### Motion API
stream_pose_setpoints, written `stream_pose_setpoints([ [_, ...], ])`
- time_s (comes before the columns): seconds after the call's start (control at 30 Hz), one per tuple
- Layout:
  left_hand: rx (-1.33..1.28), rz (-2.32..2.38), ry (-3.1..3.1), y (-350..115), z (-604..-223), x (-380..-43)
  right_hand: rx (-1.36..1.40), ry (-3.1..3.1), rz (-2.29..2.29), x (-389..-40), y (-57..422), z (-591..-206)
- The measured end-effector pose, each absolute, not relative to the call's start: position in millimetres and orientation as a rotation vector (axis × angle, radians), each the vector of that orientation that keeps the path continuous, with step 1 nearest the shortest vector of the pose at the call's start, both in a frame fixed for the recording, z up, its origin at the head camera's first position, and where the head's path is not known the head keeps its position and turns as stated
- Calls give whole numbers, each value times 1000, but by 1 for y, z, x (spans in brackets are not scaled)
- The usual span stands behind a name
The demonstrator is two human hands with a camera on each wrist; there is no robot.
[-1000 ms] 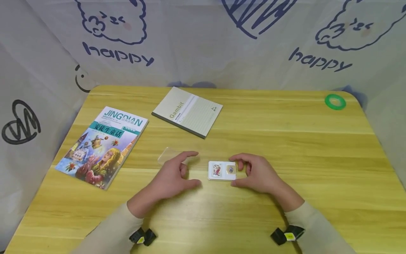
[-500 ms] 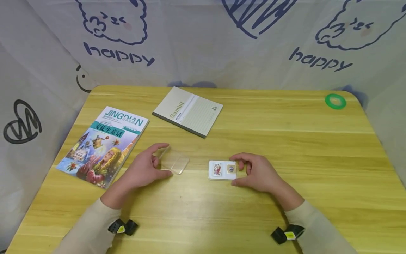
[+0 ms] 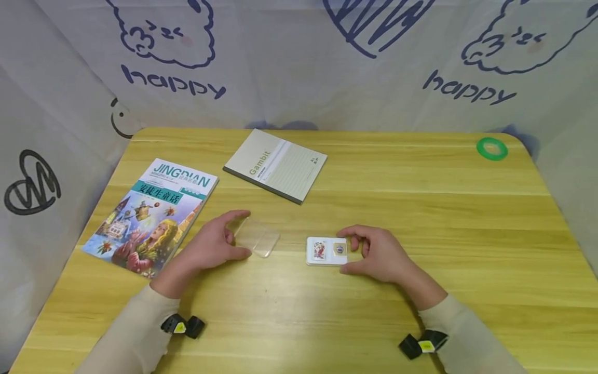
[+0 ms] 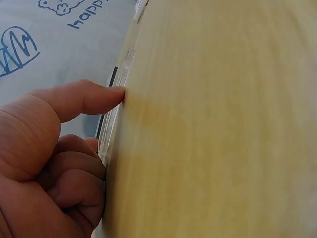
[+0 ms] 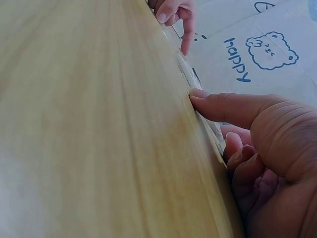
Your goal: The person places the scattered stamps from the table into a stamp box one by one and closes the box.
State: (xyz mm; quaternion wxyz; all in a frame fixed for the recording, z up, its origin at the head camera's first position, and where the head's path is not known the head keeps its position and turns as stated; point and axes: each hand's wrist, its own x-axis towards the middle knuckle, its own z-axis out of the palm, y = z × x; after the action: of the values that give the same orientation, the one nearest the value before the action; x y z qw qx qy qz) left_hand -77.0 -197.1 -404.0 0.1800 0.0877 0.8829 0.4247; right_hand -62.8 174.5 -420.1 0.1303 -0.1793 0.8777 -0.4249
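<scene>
Left hand: its grip was spread to the width of the clear cover, thumb and forefinger pinching opposite edges.
Right hand: its grip was fitted to the right end of the white case, forefinger on the far edge, thumb on the near one.
Clear cover: down at the bench, before the left hand; whether it touched the wood could not be told.
White case: on the bench to the cover's right, a bare strip between them; a small picture card showed at its left, a gold-toned piece at its right.
Step in hand: apparently, the left hand was handling the cover while the right hand steadied the case.
Next move: it seemed to call for an even hold on the cover's edges, with the case kept from sliding.
</scene>
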Motion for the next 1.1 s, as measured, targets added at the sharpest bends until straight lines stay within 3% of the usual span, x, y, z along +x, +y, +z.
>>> stream_pose_setpoints([
  [0.33,246,1138,2524,-197,-403,-75,-514,2544,-1245,-63,174,-420],
  [1.1,589,1022,2659,-197,-410,-67,-475,2540,-1230,-63,173,-417],
])
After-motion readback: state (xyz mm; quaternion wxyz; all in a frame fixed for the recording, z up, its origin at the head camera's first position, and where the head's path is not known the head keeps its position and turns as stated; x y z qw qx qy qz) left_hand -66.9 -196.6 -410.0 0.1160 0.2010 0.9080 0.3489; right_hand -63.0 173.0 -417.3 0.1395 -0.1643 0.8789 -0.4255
